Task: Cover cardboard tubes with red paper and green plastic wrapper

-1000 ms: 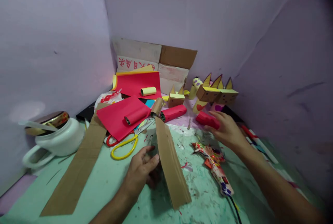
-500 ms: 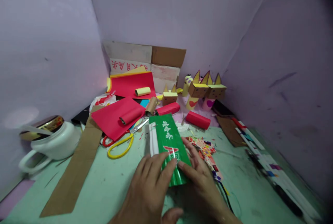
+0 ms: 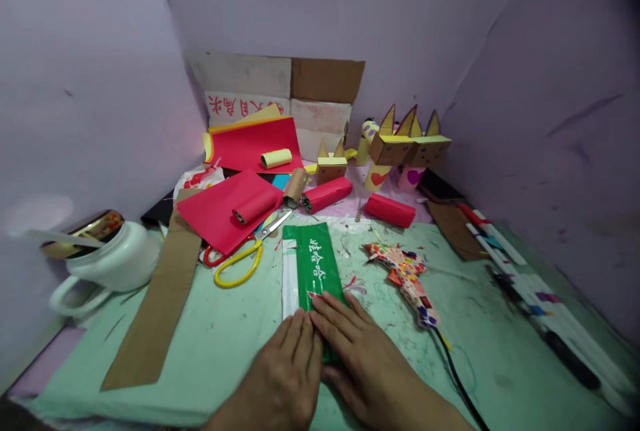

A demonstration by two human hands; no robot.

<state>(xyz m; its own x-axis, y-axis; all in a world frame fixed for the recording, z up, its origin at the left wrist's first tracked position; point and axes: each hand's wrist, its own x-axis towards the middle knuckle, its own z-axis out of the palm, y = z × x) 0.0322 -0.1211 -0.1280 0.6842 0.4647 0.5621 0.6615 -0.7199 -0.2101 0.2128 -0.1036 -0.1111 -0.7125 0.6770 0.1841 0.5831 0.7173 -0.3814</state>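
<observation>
A flat green piece with white lettering and a white strip along its left side (image 3: 320, 254) lies on the table. My left hand (image 3: 287, 367) rests on its lower left part, fingers laid straight and close together. Over its lower right part, my right hand (image 3: 357, 351) lies flat with fingers stretched out. The two hands touch or nearly touch at the fingertips. Neither hand grasps anything visible. To the right is a glue gun wrapped in patterned covering (image 3: 407, 277). Yellow-handled scissors (image 3: 240, 265) lie to the left.
Red paper (image 3: 225, 207), red rolls (image 3: 390, 210) and a brown tube (image 3: 296, 187) lie behind. Cardboard animal figures (image 3: 393, 149) stand at the back right. A white pot (image 3: 120, 261) and a cardboard strip (image 3: 160, 311) are left; pens (image 3: 500, 241) lie right.
The green piece, earlier tilted up between both hands, now lies flat on the table. My right hand has moved from its right edge onto its top. The view has shifted slightly.
</observation>
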